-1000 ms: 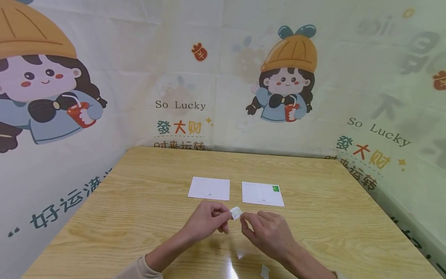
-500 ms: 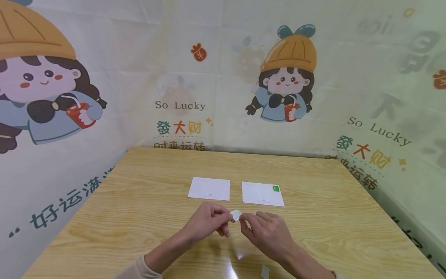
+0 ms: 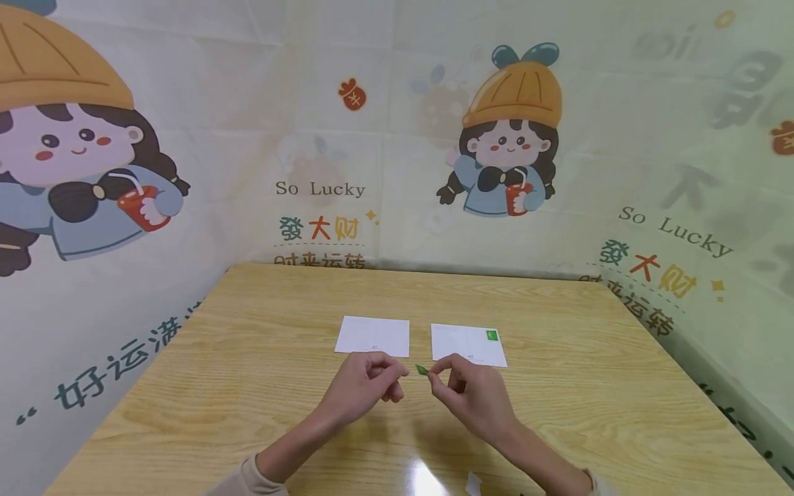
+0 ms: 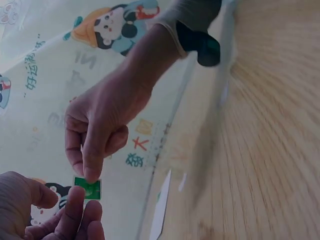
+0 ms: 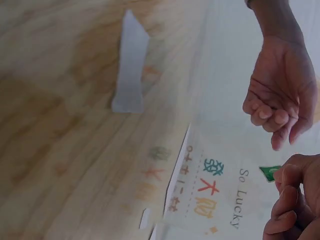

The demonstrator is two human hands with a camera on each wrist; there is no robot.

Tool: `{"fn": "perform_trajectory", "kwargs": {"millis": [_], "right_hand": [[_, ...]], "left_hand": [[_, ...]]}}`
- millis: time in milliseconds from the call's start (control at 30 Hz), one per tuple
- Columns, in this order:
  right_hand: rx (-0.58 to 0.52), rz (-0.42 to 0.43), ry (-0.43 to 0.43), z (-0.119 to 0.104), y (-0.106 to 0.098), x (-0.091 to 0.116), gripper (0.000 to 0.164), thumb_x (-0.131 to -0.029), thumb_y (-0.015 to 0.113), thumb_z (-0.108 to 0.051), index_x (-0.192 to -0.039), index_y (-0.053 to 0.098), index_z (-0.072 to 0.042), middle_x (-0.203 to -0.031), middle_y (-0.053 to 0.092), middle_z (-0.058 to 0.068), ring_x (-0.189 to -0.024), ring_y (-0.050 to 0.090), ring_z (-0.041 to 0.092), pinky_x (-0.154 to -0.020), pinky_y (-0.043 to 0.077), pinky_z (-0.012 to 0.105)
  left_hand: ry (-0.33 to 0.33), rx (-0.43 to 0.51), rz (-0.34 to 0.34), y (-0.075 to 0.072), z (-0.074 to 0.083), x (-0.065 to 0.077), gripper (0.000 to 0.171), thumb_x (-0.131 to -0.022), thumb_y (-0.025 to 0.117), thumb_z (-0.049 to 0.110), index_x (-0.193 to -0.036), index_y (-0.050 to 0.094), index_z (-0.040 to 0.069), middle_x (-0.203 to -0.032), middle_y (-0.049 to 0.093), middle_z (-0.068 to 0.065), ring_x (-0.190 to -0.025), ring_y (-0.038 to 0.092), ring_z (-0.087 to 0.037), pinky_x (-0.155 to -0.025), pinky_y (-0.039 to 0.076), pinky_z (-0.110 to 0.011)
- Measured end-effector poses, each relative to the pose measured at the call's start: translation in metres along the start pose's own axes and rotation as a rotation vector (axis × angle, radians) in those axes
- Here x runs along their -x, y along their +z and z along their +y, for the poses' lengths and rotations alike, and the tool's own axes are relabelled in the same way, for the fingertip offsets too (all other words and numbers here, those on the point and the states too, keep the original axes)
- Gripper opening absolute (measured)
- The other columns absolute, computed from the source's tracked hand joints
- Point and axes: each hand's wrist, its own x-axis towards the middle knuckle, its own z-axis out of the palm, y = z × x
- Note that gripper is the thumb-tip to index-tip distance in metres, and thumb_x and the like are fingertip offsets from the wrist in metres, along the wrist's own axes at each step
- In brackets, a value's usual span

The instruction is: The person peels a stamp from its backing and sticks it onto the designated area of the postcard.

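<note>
My right hand (image 3: pixel 474 396) pinches a small green stamp (image 3: pixel 422 370) between thumb and forefinger, in front of two white cards. The stamp's green printed face shows in the left wrist view, and it tilts in the right wrist view. My left hand (image 3: pixel 366 389) is close to the left of the stamp, apart from it. Its fingers are loosely bent, with a gap between thumb and fingertips and nothing held. The left card (image 3: pixel 374 335) has a bare upper right corner. On the right card (image 3: pixel 465 342) a green stamp (image 3: pixel 492 335) sits in that corner.
A strip of white paper (image 3: pixel 473 483) lies near the table's front edge, by my right forearm. The wooden table (image 3: pixel 248 344) reaches back to a printed cloth backdrop (image 3: pixel 409 138) that surrounds it.
The stamp showed its pale side between both hands. Now its green side shows and only my right hand holds it. My left hand has let go, and the hands are slightly farther forward.
</note>
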Motion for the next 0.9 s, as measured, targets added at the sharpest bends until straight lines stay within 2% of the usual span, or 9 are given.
{"fn": "perform_trajectory", "kwargs": {"millis": [200,267,333,533,700,900], "right_hand": [[-0.217,-0.127,0.326,0.007,-0.002,-0.007,0.01,-0.089,0.076,-0.003,-0.088,0.073,-0.012,-0.047,0.046,-0.013,-0.04,0.038,-0.002,-0.043,0.036,0.022],[-0.262,-0.157,0.386,0.009,-0.001,-0.009,0.005,-0.091,0.075,-0.007,-0.089,0.073,-0.01,-0.047,0.048,-0.009,-0.04,0.04,0.001,-0.044,0.037,0.022],[-0.29,-0.181,0.443,0.011,0.0,-0.012,0.004,-0.093,0.075,-0.011,-0.091,0.073,-0.008,-0.047,0.048,-0.006,-0.04,0.04,0.003,-0.043,0.033,0.021],[-0.337,-0.216,0.566,0.016,0.005,-0.021,0.014,-0.093,0.076,-0.018,-0.093,0.073,-0.004,-0.049,0.05,0.0,-0.04,0.038,0.005,-0.043,0.026,0.021],[-0.36,-0.228,0.621,0.025,0.009,-0.026,0.017,-0.093,0.075,-0.019,-0.094,0.073,-0.001,-0.051,0.05,0.001,-0.044,0.039,0.008,-0.048,0.034,0.023],[-0.417,-0.252,0.707,0.039,0.015,-0.034,0.025,-0.094,0.073,-0.021,-0.098,0.073,0.004,-0.053,0.05,0.001,-0.051,0.039,0.011,-0.049,0.03,0.024]], "left_hand": [[0.068,-0.15,0.064,-0.005,-0.007,-0.003,0.021,-0.101,0.065,0.022,-0.101,0.075,0.004,-0.073,0.073,-0.005,-0.071,0.07,-0.021,-0.064,0.05,-0.025],[0.102,-0.214,0.082,-0.007,-0.01,-0.004,0.019,-0.101,0.064,0.02,-0.101,0.074,0.004,-0.073,0.073,-0.006,-0.071,0.071,-0.024,-0.064,0.05,-0.024],[0.135,-0.273,0.107,-0.009,-0.014,-0.004,0.016,-0.101,0.064,0.016,-0.1,0.074,0.004,-0.074,0.073,-0.006,-0.071,0.071,-0.024,-0.065,0.05,-0.024],[0.19,-0.462,0.225,-0.013,-0.021,-0.009,0.01,-0.096,0.066,0.014,-0.096,0.075,0.011,-0.077,0.074,0.003,-0.075,0.069,-0.011,-0.072,0.056,-0.032],[0.211,-0.57,0.285,-0.015,-0.026,-0.012,0.009,-0.092,0.067,0.012,-0.095,0.075,0.009,-0.082,0.075,0.001,-0.082,0.072,-0.019,-0.075,0.057,-0.04],[0.231,-0.648,0.316,-0.018,-0.032,-0.018,0.012,-0.09,0.068,0.007,-0.098,0.073,0.001,-0.089,0.077,-0.01,-0.087,0.074,-0.03,-0.075,0.057,-0.041]]}}
